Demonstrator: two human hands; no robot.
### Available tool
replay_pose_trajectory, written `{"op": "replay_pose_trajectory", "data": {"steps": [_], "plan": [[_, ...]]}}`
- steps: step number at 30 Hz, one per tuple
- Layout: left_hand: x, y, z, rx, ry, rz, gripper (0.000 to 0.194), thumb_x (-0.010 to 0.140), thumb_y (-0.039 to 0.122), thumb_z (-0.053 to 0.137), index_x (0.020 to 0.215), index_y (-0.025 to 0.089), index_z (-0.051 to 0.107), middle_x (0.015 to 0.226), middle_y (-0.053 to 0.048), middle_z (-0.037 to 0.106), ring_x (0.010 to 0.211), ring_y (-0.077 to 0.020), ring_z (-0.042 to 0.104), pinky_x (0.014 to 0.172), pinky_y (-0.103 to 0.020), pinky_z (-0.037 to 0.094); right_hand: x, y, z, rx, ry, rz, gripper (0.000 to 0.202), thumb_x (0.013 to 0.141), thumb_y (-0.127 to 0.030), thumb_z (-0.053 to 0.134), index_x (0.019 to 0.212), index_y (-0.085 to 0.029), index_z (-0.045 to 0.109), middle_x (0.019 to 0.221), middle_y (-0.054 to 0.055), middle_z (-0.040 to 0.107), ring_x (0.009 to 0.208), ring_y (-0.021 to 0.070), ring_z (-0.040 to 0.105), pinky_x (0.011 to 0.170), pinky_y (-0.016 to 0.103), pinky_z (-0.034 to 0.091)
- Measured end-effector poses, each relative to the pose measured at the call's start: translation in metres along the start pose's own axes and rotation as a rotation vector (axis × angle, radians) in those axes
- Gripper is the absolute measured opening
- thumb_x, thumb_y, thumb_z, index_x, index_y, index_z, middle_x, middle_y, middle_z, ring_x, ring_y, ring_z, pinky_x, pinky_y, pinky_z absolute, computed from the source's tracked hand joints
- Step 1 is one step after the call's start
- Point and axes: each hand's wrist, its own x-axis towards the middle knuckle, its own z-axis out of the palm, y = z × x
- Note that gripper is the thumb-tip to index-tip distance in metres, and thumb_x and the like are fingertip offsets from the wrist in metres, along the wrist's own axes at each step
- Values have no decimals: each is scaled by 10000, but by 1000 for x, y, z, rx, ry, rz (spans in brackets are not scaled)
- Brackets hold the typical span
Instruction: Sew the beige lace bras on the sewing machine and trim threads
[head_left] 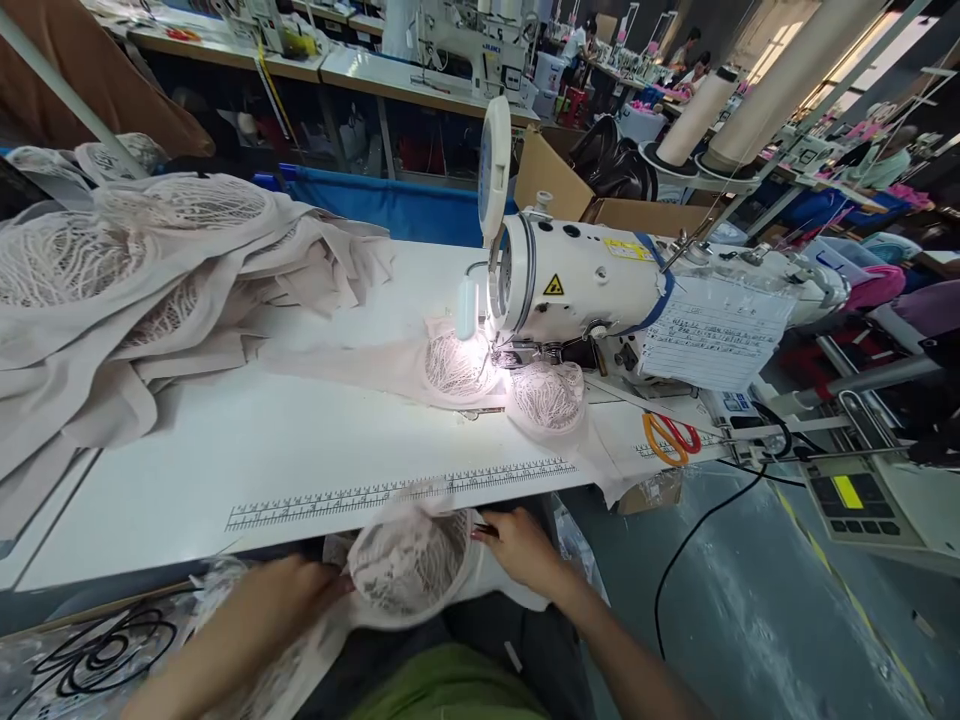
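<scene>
White table (225,440) ended just beyond the lap (487,622), near sewing machine (592,275) on it; rear machine (476,60) read JUKI, handwritten sheet (709,335) on the near one was too small to read. Lace cup piece (409,565) sat below the table's ruler-marked edge (307,510), left hand (304,588) pinching its left side, right hand (525,550) at its right rim, gripping a small dark object (487,529).

The left forearm (232,640) is pointing toward two o'clock, the left hand (309,590) lying back uppermost, its fingers partly hidden; the right forearm (607,640) is pointing toward ten o'clock, the right hand (523,552) bending its fingers into a pinch.
</scene>
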Motion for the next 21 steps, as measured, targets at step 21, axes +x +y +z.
{"op": "replay_pose_trajectory", "data": {"steps": [21], "plan": [[145,104,-118,331,768,914,258,1029,87,363,1111,76,607,1115,-161,667,1060,-275,584,896,-425,533,32,92,-147,-331,1027,-201,416,909,-40,383,1211,-181,632,1031,122,715,908,228,681,786,363,573]]}}
